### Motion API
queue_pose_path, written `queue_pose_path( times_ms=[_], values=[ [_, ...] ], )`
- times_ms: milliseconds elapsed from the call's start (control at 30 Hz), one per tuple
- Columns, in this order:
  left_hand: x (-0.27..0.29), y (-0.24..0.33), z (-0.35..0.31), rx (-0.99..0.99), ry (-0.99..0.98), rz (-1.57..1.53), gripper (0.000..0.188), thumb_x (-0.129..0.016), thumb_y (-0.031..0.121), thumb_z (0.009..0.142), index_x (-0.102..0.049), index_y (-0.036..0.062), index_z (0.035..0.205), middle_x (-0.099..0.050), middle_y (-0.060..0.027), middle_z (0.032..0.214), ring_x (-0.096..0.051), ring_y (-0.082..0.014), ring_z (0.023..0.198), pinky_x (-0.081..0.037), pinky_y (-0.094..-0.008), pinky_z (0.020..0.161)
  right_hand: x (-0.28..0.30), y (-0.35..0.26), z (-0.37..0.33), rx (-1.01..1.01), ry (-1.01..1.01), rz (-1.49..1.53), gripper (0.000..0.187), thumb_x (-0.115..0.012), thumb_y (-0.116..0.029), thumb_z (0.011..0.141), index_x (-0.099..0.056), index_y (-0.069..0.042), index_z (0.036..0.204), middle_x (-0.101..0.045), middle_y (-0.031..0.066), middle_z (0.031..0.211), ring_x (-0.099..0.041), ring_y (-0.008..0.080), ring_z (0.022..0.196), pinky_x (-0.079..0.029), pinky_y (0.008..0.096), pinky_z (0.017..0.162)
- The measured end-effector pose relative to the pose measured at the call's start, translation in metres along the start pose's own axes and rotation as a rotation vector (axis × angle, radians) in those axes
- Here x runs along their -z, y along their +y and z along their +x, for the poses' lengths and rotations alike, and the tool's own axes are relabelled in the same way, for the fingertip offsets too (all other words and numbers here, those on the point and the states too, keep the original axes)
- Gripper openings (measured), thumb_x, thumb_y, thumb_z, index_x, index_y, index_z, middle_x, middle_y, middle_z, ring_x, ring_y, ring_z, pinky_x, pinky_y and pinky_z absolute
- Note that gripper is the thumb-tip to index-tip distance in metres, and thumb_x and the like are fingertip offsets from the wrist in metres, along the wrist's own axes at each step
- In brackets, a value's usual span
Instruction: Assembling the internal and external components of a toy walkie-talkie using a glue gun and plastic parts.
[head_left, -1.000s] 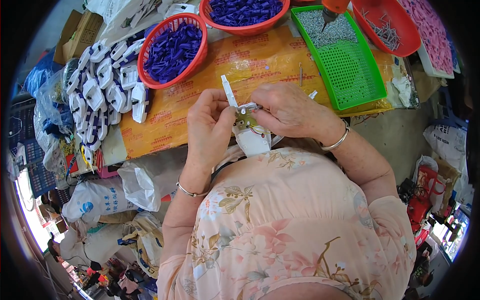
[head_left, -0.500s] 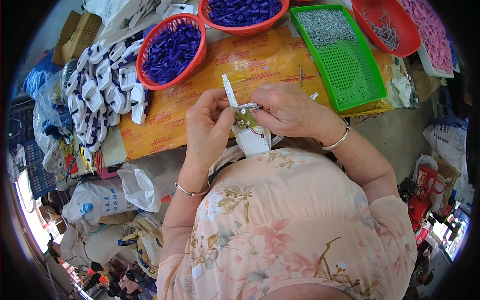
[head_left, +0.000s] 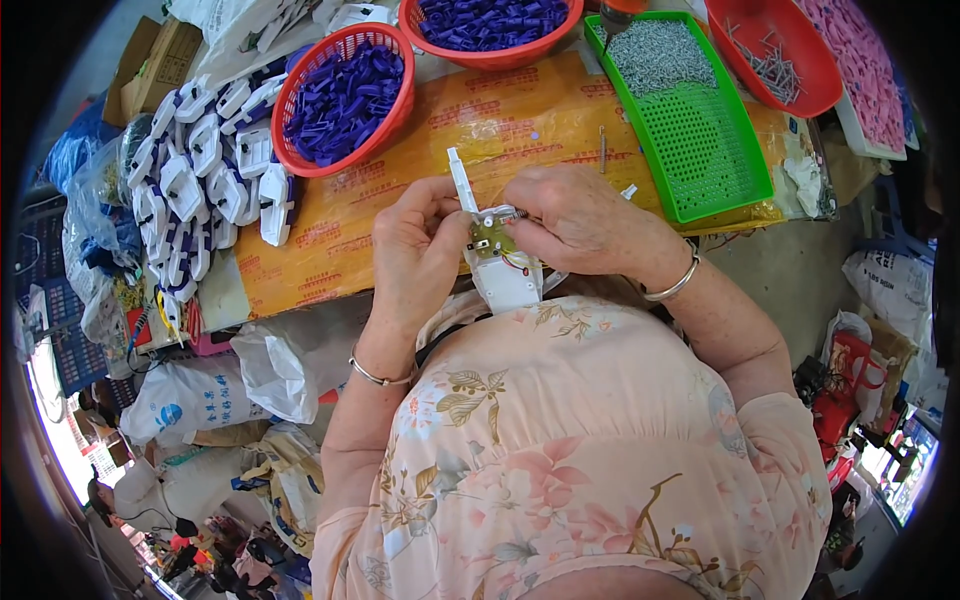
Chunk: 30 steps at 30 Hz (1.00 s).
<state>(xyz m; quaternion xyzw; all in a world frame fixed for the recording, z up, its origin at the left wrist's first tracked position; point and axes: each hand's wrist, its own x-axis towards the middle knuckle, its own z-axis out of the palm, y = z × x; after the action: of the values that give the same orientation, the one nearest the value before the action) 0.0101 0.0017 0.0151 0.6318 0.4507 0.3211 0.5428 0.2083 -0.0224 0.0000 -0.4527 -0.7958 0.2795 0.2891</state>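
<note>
An opened white plastic housing point(head_left: 508, 288) rests against my front at the table's near edge, with a long white arm sticking up from it. Inside lies a greenish circuit board point(head_left: 492, 232) with thin coloured wires. My left hand point(head_left: 415, 245) is closed on the housing's left side, thumb at the board's edge. My right hand point(head_left: 578, 220) is closed in a pinch at the board's upper right, where a small dark part shows by the fingertips; the fingers partly hide it.
Red baskets point(head_left: 407, 105) of purple plastic parts stand beyond my hands. Assembled white-and-purple units point(head_left: 185, 190) are piled left. At right are a green tray point(head_left: 715, 165) of small screws and a red bin point(head_left: 825, 85) of long screws. A screwdriver-like tool point(head_left: 620, 12) hangs over the green tray.
The orange-and-dark tool has come into view above the green tray. My hands and the housing have hardly moved.
</note>
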Motion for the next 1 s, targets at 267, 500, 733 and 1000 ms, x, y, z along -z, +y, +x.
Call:
queue_pose_path(
  times_ms=[267,500,733,1000],
  values=[
    [-0.001,-0.005,0.002,-0.049,0.025,-0.012,0.023,-0.054,-0.008,0.082,-0.06,-0.0042,0.103,-0.064,-0.0037,0.078,-0.056,-0.0059,0.068,-0.046,-0.0212,0.059,0.002,0.0,0.002,0.005,-0.014,-0.012,0.018,-0.06,-0.015,0.079,-0.054,0.001,0.078,-0.055,0.0178,0.072,-0.055,0.0376,0.07,-0.041,0.0461,0.06],
    [0.001,-0.009,0.004,0.02,0.002,-0.165,0.026,-0.054,-0.008,0.082,-0.059,-0.0056,0.108,-0.063,-0.003,0.08,-0.056,-0.0064,0.071,-0.046,-0.0201,0.063,0.001,0.0,0.003,-0.006,-0.025,0.002,0.017,-0.058,-0.015,0.078,-0.055,0.002,0.077,-0.057,0.0191,0.074,-0.057,0.0383,0.072,-0.043,0.0471,0.063],
    [0.001,-0.009,0.007,0.129,-0.018,-0.207,0.03,-0.056,-0.007,0.08,-0.058,-0.0055,0.11,-0.061,-0.0016,0.08,-0.054,-0.0052,0.069,-0.044,-0.0196,0.062,-0.007,0.0,0.001,-0.068,0.134,0.147,0.02,-0.065,-0.014,0.074,-0.059,0.0,0.087,-0.057,0.0141,0.073,-0.056,0.0285,0.063,-0.044,0.0393,0.056],
    [-0.001,-0.009,0.003,-0.013,0.018,-0.188,0.027,-0.054,-0.007,0.08,-0.059,-0.0031,0.107,-0.059,0.0005,0.077,-0.052,-0.0034,0.067,-0.043,-0.0184,0.058,-0.013,-0.014,0.011,-0.11,0.215,0.137,0.022,-0.064,-0.016,0.066,-0.062,-0.002,0.082,-0.058,0.0161,0.072,-0.059,0.0342,0.068,-0.046,0.0431,0.059]
  ],
)
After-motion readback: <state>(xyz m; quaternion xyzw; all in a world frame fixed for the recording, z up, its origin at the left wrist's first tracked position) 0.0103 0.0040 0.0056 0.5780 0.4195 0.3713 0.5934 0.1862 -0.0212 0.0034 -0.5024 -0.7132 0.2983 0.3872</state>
